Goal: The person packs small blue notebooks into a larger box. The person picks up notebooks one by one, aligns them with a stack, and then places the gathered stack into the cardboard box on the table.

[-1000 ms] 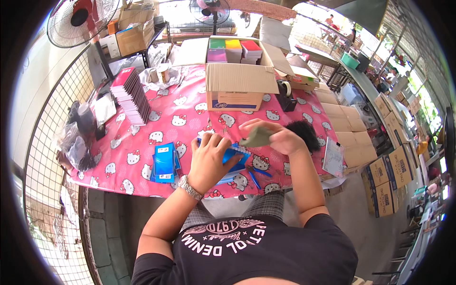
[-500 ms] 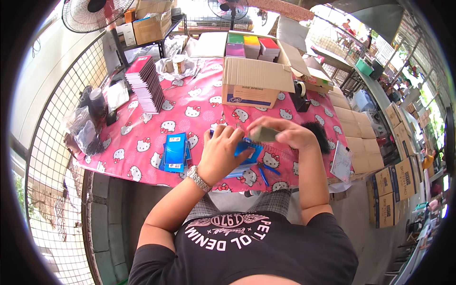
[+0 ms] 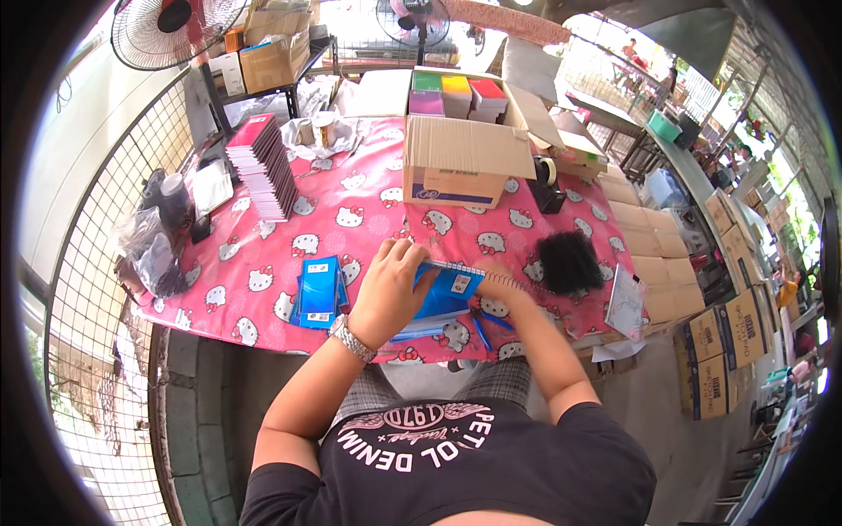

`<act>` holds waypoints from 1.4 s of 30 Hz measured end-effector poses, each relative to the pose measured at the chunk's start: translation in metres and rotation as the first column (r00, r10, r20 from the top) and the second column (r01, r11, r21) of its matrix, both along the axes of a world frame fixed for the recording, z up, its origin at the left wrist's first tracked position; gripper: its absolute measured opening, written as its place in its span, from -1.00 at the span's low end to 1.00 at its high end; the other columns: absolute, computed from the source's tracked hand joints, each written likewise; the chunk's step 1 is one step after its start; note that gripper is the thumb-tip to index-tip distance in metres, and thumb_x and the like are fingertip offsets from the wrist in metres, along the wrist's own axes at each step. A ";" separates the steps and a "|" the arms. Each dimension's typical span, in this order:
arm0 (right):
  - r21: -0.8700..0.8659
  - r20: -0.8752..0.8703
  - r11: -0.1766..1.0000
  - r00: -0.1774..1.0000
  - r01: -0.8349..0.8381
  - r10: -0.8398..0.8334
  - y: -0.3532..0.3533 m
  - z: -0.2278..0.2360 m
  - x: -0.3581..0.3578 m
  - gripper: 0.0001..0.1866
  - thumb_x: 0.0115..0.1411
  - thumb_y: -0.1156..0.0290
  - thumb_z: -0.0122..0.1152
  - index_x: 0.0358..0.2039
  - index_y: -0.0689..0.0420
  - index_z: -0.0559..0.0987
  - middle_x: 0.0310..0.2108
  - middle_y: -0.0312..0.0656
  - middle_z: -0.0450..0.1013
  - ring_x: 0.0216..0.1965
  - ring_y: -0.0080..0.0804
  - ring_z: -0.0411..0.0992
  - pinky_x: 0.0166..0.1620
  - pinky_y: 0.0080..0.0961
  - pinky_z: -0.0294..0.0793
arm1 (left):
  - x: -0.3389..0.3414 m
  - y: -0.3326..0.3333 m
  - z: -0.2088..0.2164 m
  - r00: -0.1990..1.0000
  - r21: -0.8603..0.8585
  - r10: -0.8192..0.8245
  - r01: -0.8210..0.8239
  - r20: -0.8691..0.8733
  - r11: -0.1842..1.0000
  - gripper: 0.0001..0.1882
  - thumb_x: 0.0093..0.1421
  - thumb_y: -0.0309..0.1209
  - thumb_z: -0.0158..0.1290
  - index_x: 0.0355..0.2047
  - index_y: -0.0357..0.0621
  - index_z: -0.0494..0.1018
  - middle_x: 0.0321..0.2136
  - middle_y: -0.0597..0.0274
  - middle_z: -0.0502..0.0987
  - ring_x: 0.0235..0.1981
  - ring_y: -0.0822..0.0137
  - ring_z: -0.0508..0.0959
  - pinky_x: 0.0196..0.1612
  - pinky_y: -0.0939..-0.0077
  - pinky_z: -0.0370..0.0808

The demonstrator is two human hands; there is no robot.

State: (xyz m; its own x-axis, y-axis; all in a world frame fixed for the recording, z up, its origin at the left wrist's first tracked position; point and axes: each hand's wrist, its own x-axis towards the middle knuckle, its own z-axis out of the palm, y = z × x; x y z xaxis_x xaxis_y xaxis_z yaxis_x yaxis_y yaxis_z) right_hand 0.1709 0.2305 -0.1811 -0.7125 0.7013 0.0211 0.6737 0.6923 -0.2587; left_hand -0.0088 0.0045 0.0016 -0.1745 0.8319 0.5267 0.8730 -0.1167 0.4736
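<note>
My left hand [image 3: 399, 285] is closed over the upper left part of a blue notebook [image 3: 449, 302], thumb on its cover. The notebook is tilted up, its binding edge away from me. A thin spiral wire [image 3: 504, 280] sticks out past the right end of that edge. Beside this end is my right hand [image 3: 496, 279], its fingers mostly hidden behind the notebook. Under the notebook lie more blue notebooks [image 3: 417, 330]. Two slim blue tools [image 3: 481, 333], perhaps pens, rest just right of them. More blue notebooks [image 3: 318, 294] are piled to the left.
A black heap of what look like spiral wires [image 3: 570, 263] lies at right, near a tape dispenser [image 3: 548, 188]. An open carton [image 3: 465, 167] of coloured pads stands at the back. A tall stack of red-covered books [image 3: 260, 171] and plastic bags [image 3: 153, 254] are at left.
My right hand, blurred in motion above the notebook before, has come down behind its right end. The notebook's cover and the protruding wire show more. My left hand keeps its hold.
</note>
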 end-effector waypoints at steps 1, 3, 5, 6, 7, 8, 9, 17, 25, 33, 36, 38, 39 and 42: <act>-0.481 -0.104 0.873 0.994 -0.079 0.033 0.003 0.066 -0.024 -0.50 0.16 -0.14 0.24 -0.22 0.07 0.64 -0.06 0.00 0.53 0.01 -0.07 0.50 0.07 -0.24 0.46 | -0.004 -0.006 -0.002 0.999 -0.006 0.029 -0.029 -0.014 1.000 -0.76 0.15 -0.45 0.19 -0.19 -0.22 0.46 -0.22 0.09 0.54 -0.09 0.01 0.46 -0.02 0.18 0.45; -0.462 -0.687 0.711 0.721 -0.530 0.092 -0.005 0.132 -0.031 -0.55 0.30 -0.02 0.10 -0.26 0.16 0.64 -0.20 0.03 0.57 -0.04 -0.10 0.53 0.03 -0.28 0.47 | -0.002 -0.002 -0.001 0.999 0.012 0.029 -0.029 -0.023 0.999 -0.77 0.16 -0.45 0.19 -0.19 -0.22 0.46 -0.23 0.09 0.54 -0.09 0.01 0.46 -0.02 0.18 0.44; -0.346 -0.465 0.724 0.779 -0.597 0.421 -0.038 0.202 -0.033 -0.61 0.32 0.09 0.09 -0.27 0.20 0.64 -0.21 0.04 0.57 -0.08 -0.07 0.52 0.01 -0.24 0.47 | -0.006 -0.006 -0.002 0.998 0.005 0.059 -0.059 -0.033 0.998 -0.77 0.16 -0.45 0.19 -0.19 -0.21 0.46 -0.23 0.10 0.54 -0.10 0.01 0.47 -0.03 0.18 0.45; -0.285 -0.306 0.733 0.784 -0.617 0.541 -0.050 0.230 -0.026 -0.64 0.33 0.15 0.08 -0.27 0.22 0.63 -0.22 0.04 0.57 -0.10 -0.06 0.52 0.00 -0.23 0.47 | -0.003 -0.002 -0.001 0.998 0.014 0.046 -0.046 -0.030 0.999 -0.77 0.16 -0.45 0.19 -0.19 -0.21 0.46 -0.23 0.10 0.54 -0.10 0.01 0.47 -0.03 0.18 0.45; -0.097 -0.147 0.745 0.750 -0.660 0.645 -0.061 0.239 -0.028 -0.70 0.27 0.18 0.18 -0.34 0.19 0.62 -0.27 -0.01 0.57 -0.16 -0.06 0.52 -0.02 -0.14 0.44 | -0.002 -0.001 -0.001 0.999 0.018 0.045 -0.044 -0.029 0.999 -0.77 0.16 -0.45 0.18 -0.19 -0.21 0.46 -0.23 0.10 0.53 -0.11 0.01 0.47 -0.03 0.17 0.45; 0.057 -0.145 0.779 0.767 -0.625 0.626 -0.071 0.244 -0.026 -0.72 0.22 0.19 0.23 -0.38 0.17 0.61 -0.30 -0.02 0.56 -0.18 -0.08 0.52 -0.01 -0.13 0.43 | -0.003 0.000 -0.002 0.999 0.023 0.045 -0.044 -0.028 0.999 -0.77 0.16 -0.46 0.18 -0.18 -0.21 0.45 -0.24 0.10 0.53 -0.11 0.01 0.47 -0.04 0.17 0.45; 0.206 -0.144 0.792 0.782 -0.575 0.606 -0.079 0.244 -0.025 -0.74 0.17 0.20 0.29 -0.42 0.16 0.59 -0.33 -0.04 0.56 -0.20 -0.10 0.52 0.01 -0.12 0.41 | -0.002 0.000 -0.004 0.999 0.024 0.046 -0.045 -0.022 0.999 -0.77 0.16 -0.47 0.17 -0.18 -0.20 0.45 -0.24 0.10 0.53 -0.11 0.01 0.47 -0.04 0.17 0.45; 0.151 -0.309 0.896 0.841 -0.418 0.445 -0.092 0.220 -0.026 -0.70 0.04 0.25 0.39 -0.29 0.10 0.53 -0.32 -0.16 0.52 -0.17 -0.14 0.48 0.03 -0.23 0.36 | -0.003 0.001 -0.006 0.998 0.054 0.033 -0.030 -0.050 0.998 -0.75 0.14 -0.51 0.16 -0.16 -0.20 0.44 -0.24 0.09 0.51 -0.13 -0.01 0.46 -0.05 0.16 0.45; 0.385 -0.245 0.805 0.791 -0.450 0.560 -0.100 0.224 -0.023 -0.79 0.13 0.25 0.34 -0.35 0.11 0.59 -0.38 -0.19 0.54 -0.22 -0.22 0.51 0.06 -0.27 0.33 | -0.001 0.002 -0.007 0.998 0.030 0.024 -0.022 -0.052 0.999 -0.76 0.13 -0.52 0.16 -0.17 -0.19 0.44 -0.24 0.09 0.52 -0.13 0.00 0.47 -0.05 0.15 0.45; -0.613 -0.734 0.462 0.678 -0.641 -0.034 -0.033 0.194 -0.027 -0.70 0.22 0.20 0.26 -0.41 0.21 0.64 -0.38 -0.04 0.57 -0.21 -0.18 0.52 0.02 -0.18 0.38 | -0.014 -0.010 -0.004 1.000 0.026 0.022 -0.021 -0.005 0.999 -0.77 0.11 -0.50 0.21 -0.21 -0.19 0.47 -0.24 0.12 0.52 -0.11 0.01 0.47 -0.04 0.17 0.46; -0.396 -0.416 0.908 0.908 -0.137 -0.044 0.043 0.040 -0.002 -0.55 0.14 -0.02 0.34 -0.38 0.19 0.62 -0.29 0.05 0.56 -0.10 -0.14 0.48 0.05 -0.08 0.37 | -0.002 0.003 0.000 0.996 0.080 -0.087 0.087 0.004 0.993 -0.70 0.06 -0.46 0.27 -0.19 -0.19 0.48 -0.20 0.10 0.50 -0.08 -0.01 0.46 -0.02 0.17 0.46; 0.305 -0.131 0.938 0.969 -0.162 0.210 0.024 -0.050 0.013 -0.47 0.04 -0.10 0.40 -0.29 0.16 0.59 -0.25 0.04 0.54 -0.10 -0.10 0.46 0.03 -0.05 0.38 | -0.002 0.003 0.000 0.999 0.093 -0.037 0.035 0.023 0.995 -0.66 0.03 -0.43 0.31 -0.19 -0.19 0.48 -0.18 0.07 0.48 -0.07 -0.02 0.45 0.00 0.17 0.45; 0.383 -0.153 0.913 0.966 -0.138 0.210 0.011 -0.055 0.011 -0.45 0.02 -0.11 0.41 -0.26 0.15 0.59 -0.23 0.04 0.54 -0.09 -0.09 0.46 0.03 -0.06 0.38 | -0.004 0.000 -0.001 0.999 0.091 -0.005 0.001 0.034 0.996 -0.64 0.01 -0.42 0.32 -0.19 -0.19 0.49 -0.17 0.06 0.47 -0.06 -0.02 0.44 0.01 0.17 0.44; -0.063 -0.137 0.995 0.988 -0.078 0.069 0.024 -0.032 0.002 -0.42 -0.03 -0.08 0.42 -0.18 0.14 0.57 -0.14 0.03 0.54 -0.02 -0.10 0.46 0.09 -0.13 0.37 | -0.012 -0.004 -0.002 0.999 0.034 0.044 -0.044 0.003 0.998 -0.66 0.04 -0.39 0.32 -0.19 -0.19 0.50 -0.16 0.05 0.46 -0.05 -0.03 0.44 0.05 0.14 0.41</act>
